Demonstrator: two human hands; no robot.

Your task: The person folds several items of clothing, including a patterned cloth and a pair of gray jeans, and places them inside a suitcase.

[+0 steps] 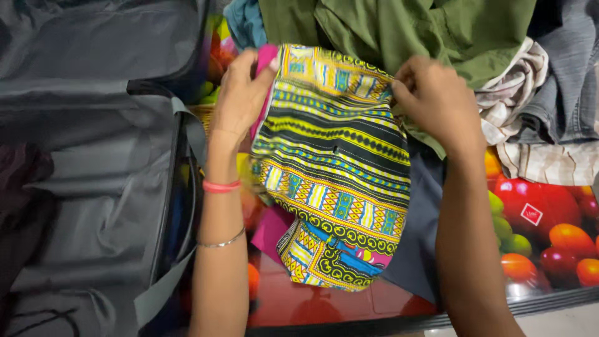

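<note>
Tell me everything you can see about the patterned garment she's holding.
The patterned garment looks like woven cotton, banded in yellow, black, blue and white, with a pink inner face showing. It hangs folded, its lower end bunched over the fruit-print surface. The left hand and right hand pinch its top corners.

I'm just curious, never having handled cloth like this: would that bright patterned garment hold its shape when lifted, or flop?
Probably floppy: the patterned garment hangs and folds under its own weight between the left hand and right hand. Likely light, since both hands pinch only its top edge. It seems unlikely to slip or roll, being soft woven cloth resting on other clothes.
</note>
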